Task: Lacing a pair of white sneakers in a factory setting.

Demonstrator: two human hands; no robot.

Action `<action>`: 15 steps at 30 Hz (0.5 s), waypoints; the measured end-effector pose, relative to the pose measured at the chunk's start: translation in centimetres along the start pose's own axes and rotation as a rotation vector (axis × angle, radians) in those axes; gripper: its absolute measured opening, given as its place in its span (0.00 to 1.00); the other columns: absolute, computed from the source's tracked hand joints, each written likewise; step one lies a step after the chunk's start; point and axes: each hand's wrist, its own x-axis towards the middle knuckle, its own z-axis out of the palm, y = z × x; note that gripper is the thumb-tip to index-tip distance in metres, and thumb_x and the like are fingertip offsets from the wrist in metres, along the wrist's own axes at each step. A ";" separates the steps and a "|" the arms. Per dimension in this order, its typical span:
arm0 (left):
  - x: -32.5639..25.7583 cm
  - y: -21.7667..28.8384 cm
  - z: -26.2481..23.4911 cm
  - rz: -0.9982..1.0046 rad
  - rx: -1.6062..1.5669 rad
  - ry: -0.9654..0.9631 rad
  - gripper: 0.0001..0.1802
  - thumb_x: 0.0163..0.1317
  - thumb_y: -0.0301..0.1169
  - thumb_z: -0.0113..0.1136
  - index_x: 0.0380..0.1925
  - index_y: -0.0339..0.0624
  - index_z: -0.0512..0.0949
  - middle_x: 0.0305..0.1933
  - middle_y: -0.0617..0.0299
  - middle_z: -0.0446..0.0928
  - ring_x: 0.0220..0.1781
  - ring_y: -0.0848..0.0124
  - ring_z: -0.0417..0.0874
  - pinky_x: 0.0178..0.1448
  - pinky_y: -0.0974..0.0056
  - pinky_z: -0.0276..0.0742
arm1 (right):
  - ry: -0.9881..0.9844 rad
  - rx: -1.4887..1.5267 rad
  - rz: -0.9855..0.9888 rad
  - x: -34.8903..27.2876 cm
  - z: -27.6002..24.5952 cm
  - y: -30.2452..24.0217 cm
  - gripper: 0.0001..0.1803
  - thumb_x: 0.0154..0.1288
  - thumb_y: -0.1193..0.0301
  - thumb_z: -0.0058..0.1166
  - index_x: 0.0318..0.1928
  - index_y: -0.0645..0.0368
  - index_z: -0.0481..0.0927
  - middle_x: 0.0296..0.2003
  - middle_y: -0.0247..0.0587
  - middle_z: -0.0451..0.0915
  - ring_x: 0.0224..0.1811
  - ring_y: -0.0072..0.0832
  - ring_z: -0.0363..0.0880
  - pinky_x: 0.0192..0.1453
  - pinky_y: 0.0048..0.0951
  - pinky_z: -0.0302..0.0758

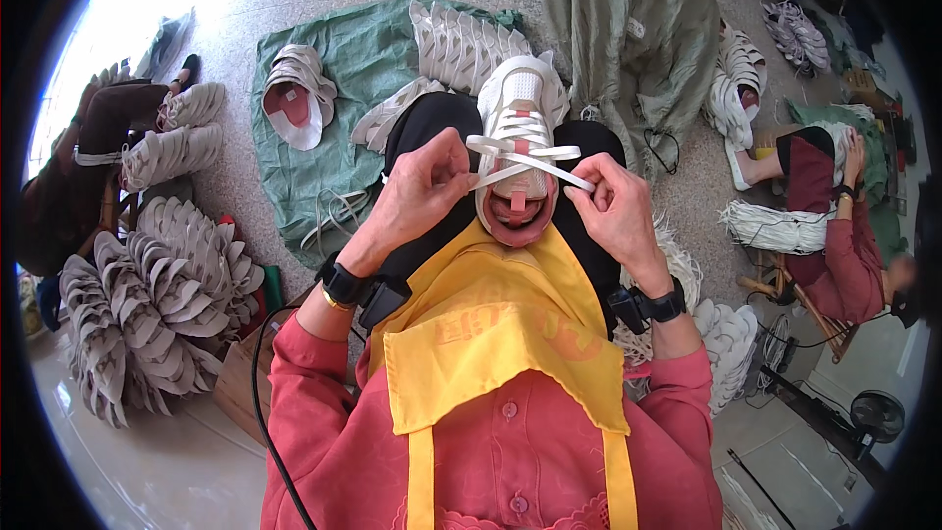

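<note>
A white and beige shoe upper (521, 88) with a pink lining rests between my knees, its toe pointing away from me. White shoelace (525, 159) runs through its eyelets, and the two ends cross over the tongue with loops standing out to both sides. On the left of the shoe, my left hand (432, 177) pinches one lace end between thumb and fingertips. To the right, my right hand (610, 204) pinches the other end the same way. Both ends look drawn fairly taut between my hands.
Under and beyond my knees lies a green sheet (368, 49), bearing a loose shoe upper (298, 103) and a row of nested uppers (461, 44). Big stacks of grey pieces (147, 304) stand at the left. Another person (844, 255) sits at the right, near a black fan (876, 415).
</note>
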 end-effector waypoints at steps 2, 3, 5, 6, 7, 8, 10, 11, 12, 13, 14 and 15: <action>-0.2 -0.1 0.2 0.012 -0.056 -0.013 0.09 0.71 0.22 0.62 0.38 0.39 0.70 0.33 0.71 0.72 0.36 0.85 0.73 0.40 0.74 0.72 | 0.010 -0.012 -0.003 -0.1 0.0 0.0 0.12 0.57 0.80 0.69 0.40 0.60 0.80 0.25 0.30 0.77 0.19 0.15 0.65 0.25 0.22 0.63; -0.4 0.1 0.3 0.009 -0.094 -0.027 0.09 0.71 0.22 0.62 0.38 0.40 0.70 0.33 0.71 0.72 0.36 0.85 0.73 0.40 0.74 0.72 | 0.009 -0.015 -0.008 -0.3 0.1 0.0 0.12 0.58 0.80 0.68 0.40 0.61 0.79 0.25 0.32 0.78 0.18 0.16 0.65 0.25 0.23 0.64; -0.5 0.7 0.3 0.004 -0.167 -0.051 0.09 0.72 0.23 0.62 0.38 0.40 0.70 0.34 0.72 0.72 0.37 0.85 0.73 0.41 0.75 0.73 | 0.006 -0.019 -0.023 -0.5 0.1 0.1 0.12 0.59 0.79 0.68 0.40 0.62 0.78 0.27 0.36 0.79 0.18 0.20 0.67 0.24 0.25 0.65; -0.4 0.9 0.2 0.016 -0.196 -0.056 0.09 0.72 0.23 0.62 0.38 0.40 0.70 0.34 0.72 0.72 0.37 0.86 0.73 0.41 0.75 0.73 | 0.015 -0.032 -0.029 -0.4 0.1 0.0 0.12 0.59 0.79 0.68 0.40 0.62 0.78 0.28 0.36 0.80 0.18 0.20 0.67 0.24 0.25 0.65; -0.3 1.0 0.2 0.021 -0.228 -0.059 0.09 0.72 0.23 0.62 0.38 0.40 0.70 0.35 0.72 0.72 0.37 0.86 0.73 0.41 0.75 0.73 | 0.017 -0.044 -0.032 -0.5 0.2 -0.1 0.12 0.59 0.79 0.68 0.41 0.62 0.78 0.30 0.36 0.80 0.18 0.20 0.67 0.24 0.25 0.65; -0.2 1.1 0.3 0.026 -0.260 -0.062 0.09 0.72 0.23 0.62 0.39 0.40 0.70 0.35 0.72 0.72 0.37 0.86 0.73 0.41 0.75 0.73 | 0.018 -0.056 -0.035 -0.6 0.2 -0.2 0.12 0.59 0.79 0.68 0.41 0.62 0.78 0.31 0.37 0.80 0.18 0.21 0.67 0.24 0.25 0.65; 0.1 2.3 0.3 0.043 -0.322 -0.053 0.09 0.72 0.24 0.62 0.39 0.41 0.70 0.34 0.73 0.73 0.36 0.86 0.74 0.39 0.76 0.71 | 0.036 -0.086 -0.054 -0.7 0.3 -0.4 0.12 0.60 0.79 0.68 0.42 0.62 0.78 0.34 0.37 0.81 0.18 0.21 0.67 0.24 0.26 0.66; 0.3 3.4 0.0 0.033 -0.337 -0.059 0.09 0.72 0.25 0.62 0.39 0.41 0.70 0.34 0.73 0.73 0.36 0.87 0.74 0.39 0.76 0.71 | 0.045 -0.100 -0.060 -0.8 0.4 -0.6 0.12 0.60 0.79 0.68 0.42 0.62 0.79 0.35 0.37 0.81 0.18 0.22 0.67 0.24 0.27 0.66; 0.7 3.9 -0.1 0.022 -0.351 -0.064 0.09 0.72 0.26 0.63 0.39 0.41 0.70 0.34 0.73 0.74 0.35 0.87 0.75 0.38 0.76 0.70 | 0.081 -0.106 -0.083 -0.9 0.6 -0.8 0.12 0.60 0.79 0.68 0.42 0.62 0.79 0.35 0.36 0.81 0.18 0.22 0.67 0.24 0.27 0.66; 1.2 3.8 0.0 0.067 -0.393 -0.050 0.08 0.72 0.28 0.63 0.39 0.42 0.71 0.34 0.73 0.75 0.34 0.86 0.75 0.36 0.76 0.69 | 0.115 -0.110 -0.111 -0.9 0.7 -1.1 0.12 0.60 0.79 0.68 0.43 0.61 0.79 0.36 0.36 0.81 0.18 0.22 0.67 0.24 0.27 0.67; 1.4 3.9 -0.1 0.072 -0.395 -0.030 0.09 0.72 0.29 0.64 0.39 0.42 0.72 0.33 0.73 0.76 0.33 0.86 0.74 0.35 0.76 0.68 | 0.149 -0.114 -0.139 -0.9 0.9 -1.4 0.12 0.60 0.79 0.68 0.43 0.61 0.80 0.36 0.36 0.81 0.18 0.22 0.67 0.24 0.28 0.67; 1.6 4.1 -0.3 0.071 -0.400 -0.029 0.09 0.72 0.30 0.65 0.39 0.43 0.72 0.33 0.73 0.77 0.33 0.86 0.74 0.34 0.77 0.67 | 0.143 -0.120 -0.166 -1.0 1.0 -1.8 0.12 0.60 0.80 0.68 0.44 0.60 0.81 0.37 0.37 0.81 0.19 0.27 0.72 0.26 0.31 0.71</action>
